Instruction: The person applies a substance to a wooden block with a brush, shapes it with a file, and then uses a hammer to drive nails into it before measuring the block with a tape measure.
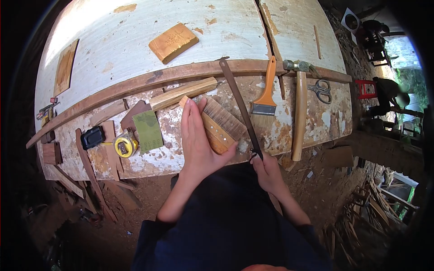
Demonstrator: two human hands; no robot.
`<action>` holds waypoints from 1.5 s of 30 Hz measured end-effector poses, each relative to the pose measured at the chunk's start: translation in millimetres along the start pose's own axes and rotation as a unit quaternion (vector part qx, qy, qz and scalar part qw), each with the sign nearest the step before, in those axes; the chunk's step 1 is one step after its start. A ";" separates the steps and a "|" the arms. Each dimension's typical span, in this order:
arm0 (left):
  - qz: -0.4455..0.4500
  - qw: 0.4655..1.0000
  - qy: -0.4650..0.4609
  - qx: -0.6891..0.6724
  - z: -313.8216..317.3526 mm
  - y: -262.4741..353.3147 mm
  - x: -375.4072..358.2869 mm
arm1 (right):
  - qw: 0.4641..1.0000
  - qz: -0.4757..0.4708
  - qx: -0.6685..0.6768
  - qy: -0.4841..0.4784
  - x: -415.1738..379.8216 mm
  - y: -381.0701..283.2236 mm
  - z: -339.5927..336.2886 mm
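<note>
My left hand (199, 141) holds a wooden block (217, 136), fingers stretched along its far side and thumb at its near right corner. Pale round dots run in a row along the block's lighter face; a darker face with fine parallel lines (224, 116) lies beside it. My right hand (267, 174) is closed around the near end of a long, narrow, dark metal tool (238, 101). The tool slants away over the bench, right of the block, and ends in a small hooked tip. My fingers cover its near end. A wide orange-handled paintbrush (266, 90) lies right of the tool.
The worn bench (172, 168) carries a hammer (299, 113), scissors (320, 91), a green sandpaper sheet (149, 131), a yellow tape measure (125, 144) and wood pieces. A long wooden strip (122, 89) crosses it. Another wood block (173, 42) lies beyond. A person (386, 97) is at far right.
</note>
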State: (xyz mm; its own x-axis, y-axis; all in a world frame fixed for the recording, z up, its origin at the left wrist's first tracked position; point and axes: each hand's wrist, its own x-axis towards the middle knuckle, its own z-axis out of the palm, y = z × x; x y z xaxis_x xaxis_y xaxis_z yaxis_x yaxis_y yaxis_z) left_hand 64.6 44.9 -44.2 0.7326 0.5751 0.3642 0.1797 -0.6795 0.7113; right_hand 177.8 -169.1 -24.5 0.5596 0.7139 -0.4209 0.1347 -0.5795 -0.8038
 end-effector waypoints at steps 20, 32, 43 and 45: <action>-0.003 1.000 -0.006 0.000 2.1 -2.0 2.1 | 1.000 0.008 -0.001 -0.007 -15.2 -3.2 -1.9; 0.006 0.999 -0.015 0.032 1.8 0.1 2.5 | 1.000 -0.012 -0.006 -0.015 -14.7 -5.5 -7.4; 0.015 0.998 -0.007 0.054 8.2 -2.2 0.9 | 0.999 0.000 -0.040 0.003 -15.1 -6.2 2.2; -0.004 0.998 -0.003 0.057 5.1 -1.2 4.8 | 0.999 -0.038 -0.012 0.007 -3.7 -1.8 4.6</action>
State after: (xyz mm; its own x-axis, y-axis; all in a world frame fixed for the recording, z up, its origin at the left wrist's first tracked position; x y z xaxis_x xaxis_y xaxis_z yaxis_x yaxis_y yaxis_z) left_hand 71.2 46.1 -46.3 0.7345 0.5785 0.3548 0.2591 -0.7222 0.6413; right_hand 171.7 -168.9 -23.3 0.5590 0.7503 -0.3530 0.1970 -0.5337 -0.8224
